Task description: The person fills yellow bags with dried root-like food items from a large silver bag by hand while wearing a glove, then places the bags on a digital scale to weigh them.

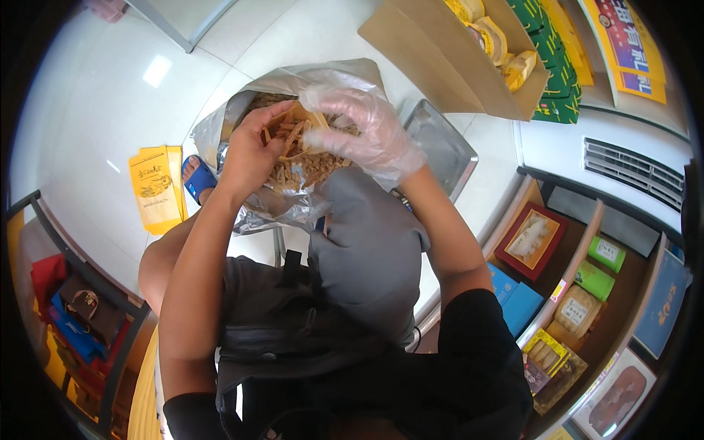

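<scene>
My bare left hand (256, 148) grips the near-left rim of a small yellow paper bag (312, 118). Dried brown strips (291, 135) show inside its mouth. A clear plastic glove covers my right hand (371, 129), blurred at the bag's right side. Its thumb and fingers are spread, and I see nothing held between them. Both hands are over a large silver foil sack (330, 71), its top folded wide. More dried strips or pieces (319, 168) lie in the sack, around and below the paper bag. The bag's base is hidden.
Flat yellow printed bags (157, 190) lie on the tiled floor at left, beside my blue slipper (199, 179). A metal tray (440, 148) is right of the sack. Beyond it stands a cardboard box (434, 60) holding yellow packets (489, 41). Shelves with boxed goods (531, 240) line the right.
</scene>
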Motion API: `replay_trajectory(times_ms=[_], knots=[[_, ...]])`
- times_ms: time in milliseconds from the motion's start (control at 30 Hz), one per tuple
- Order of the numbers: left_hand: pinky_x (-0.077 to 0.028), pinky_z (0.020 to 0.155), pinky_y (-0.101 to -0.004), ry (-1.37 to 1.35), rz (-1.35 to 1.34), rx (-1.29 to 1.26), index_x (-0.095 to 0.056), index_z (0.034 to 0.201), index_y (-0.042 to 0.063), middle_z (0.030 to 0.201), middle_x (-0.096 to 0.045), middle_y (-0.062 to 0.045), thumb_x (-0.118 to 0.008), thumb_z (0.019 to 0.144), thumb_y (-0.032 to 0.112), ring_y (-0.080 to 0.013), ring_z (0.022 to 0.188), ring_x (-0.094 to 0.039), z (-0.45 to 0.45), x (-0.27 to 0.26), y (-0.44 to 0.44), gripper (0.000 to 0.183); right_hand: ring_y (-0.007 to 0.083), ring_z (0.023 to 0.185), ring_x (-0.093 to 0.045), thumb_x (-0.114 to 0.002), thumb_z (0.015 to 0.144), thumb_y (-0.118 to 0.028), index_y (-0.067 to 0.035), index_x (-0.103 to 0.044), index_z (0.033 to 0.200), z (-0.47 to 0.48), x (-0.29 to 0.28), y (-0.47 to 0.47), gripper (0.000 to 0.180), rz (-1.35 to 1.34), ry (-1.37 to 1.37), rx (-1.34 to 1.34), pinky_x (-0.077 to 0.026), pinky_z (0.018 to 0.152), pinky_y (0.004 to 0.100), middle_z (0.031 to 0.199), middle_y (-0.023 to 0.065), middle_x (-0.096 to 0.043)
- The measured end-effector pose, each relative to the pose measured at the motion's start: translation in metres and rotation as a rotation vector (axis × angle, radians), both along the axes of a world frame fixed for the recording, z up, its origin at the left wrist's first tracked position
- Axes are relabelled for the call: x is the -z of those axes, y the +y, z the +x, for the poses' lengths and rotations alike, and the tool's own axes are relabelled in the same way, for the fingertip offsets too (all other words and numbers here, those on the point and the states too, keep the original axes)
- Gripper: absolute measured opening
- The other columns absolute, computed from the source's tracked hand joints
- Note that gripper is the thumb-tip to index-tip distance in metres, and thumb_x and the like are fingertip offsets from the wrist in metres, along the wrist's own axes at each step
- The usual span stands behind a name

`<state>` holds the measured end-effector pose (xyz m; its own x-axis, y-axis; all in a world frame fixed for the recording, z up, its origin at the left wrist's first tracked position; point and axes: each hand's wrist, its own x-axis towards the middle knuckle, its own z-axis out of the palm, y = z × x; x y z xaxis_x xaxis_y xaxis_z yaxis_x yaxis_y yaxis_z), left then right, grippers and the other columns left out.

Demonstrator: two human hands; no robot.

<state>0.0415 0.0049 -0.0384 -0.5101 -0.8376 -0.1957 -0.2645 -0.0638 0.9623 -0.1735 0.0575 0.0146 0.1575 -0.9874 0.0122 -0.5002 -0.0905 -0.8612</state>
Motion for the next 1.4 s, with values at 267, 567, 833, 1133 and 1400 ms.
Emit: replay_trajectory(times_ms=[267, 567, 833, 1133, 1400], knots=[[-0.048, 0.083, -0.0239, -0.143, -0.218, 0.056, -0.06, 0.129, 0.009, 0.121, -0.061, -0.008, -0.053, 0.078, -0.014, -0.0124, 0.095, -0.06, 0.012, 0.007, -0.027, 0.057, 0.0313, 0.071, -0.065, -0.053, 0.087, -0.015, -0.012, -0.07, 0.081, 0.013, 0.004, -0.011, 0.019, 0.021, 0.793, -0.356, -0.053, 0.062, 0.0394, 0.079, 0.0146, -0.068], [-0.039, 0.052, -0.0194, 0.365, 0.0, -0.334, -0.064, 0.124, 0.007, 0.111, -0.066, -0.003, -0.06, 0.09, 0.008, -0.0027, 0.059, -0.045, 0.004, -0.068, -0.061, 0.034, 0.0207, 0.089, -0.067, -0.066, 0.089, -0.019, 0.001, -0.068, 0.099, -0.091, -0.063, 0.044, 0.022, 0.008, -0.219, 0.12, -0.055, 0.081, 0.0316, 0.099, 0.0097, -0.07], [-0.051, 0.065, -0.0296, -0.309, -0.31, -0.337, -0.061, 0.124, 0.001, 0.113, -0.067, -0.012, -0.067, 0.087, 0.02, -0.0147, 0.073, -0.063, 0.041, -0.046, -0.067, 0.042, 0.0154, 0.086, -0.061, -0.073, 0.086, -0.012, 0.006, -0.068, 0.106, -0.178, -0.104, 0.157, 0.027, -0.046, -0.211, 0.752, -0.05, 0.08, 0.0276, 0.1, 0.0092, -0.067], [-0.054, 0.08, -0.0447, -1.216, -0.428, 0.059, -0.071, 0.093, 0.003, 0.095, -0.07, -0.021, -0.056, 0.088, 0.022, -0.0371, 0.09, -0.068, 0.102, 0.063, -0.063, 0.025, 0.0098, 0.08, -0.056, -0.07, 0.087, -0.005, 0.007, -0.069, 0.104, -0.243, 0.027, 0.203, 0.02, 0.125, 0.43, 1.085, -0.046, 0.074, 0.0233, 0.09, 0.0024, -0.066], [-0.053, 0.071, -0.0438, -1.126, -0.559, -0.464, -0.072, 0.101, 0.017, 0.092, -0.071, -0.013, -0.058, 0.088, 0.026, -0.0343, 0.085, -0.068, 0.099, 0.01, -0.086, 0.021, 0.0287, 0.093, -0.068, -0.066, 0.089, -0.031, -0.015, -0.07, 0.11, -0.252, 0.086, 0.25, 0.027, 0.115, 0.583, 1.098, -0.051, 0.081, 0.0348, 0.102, 0.014, -0.07]])
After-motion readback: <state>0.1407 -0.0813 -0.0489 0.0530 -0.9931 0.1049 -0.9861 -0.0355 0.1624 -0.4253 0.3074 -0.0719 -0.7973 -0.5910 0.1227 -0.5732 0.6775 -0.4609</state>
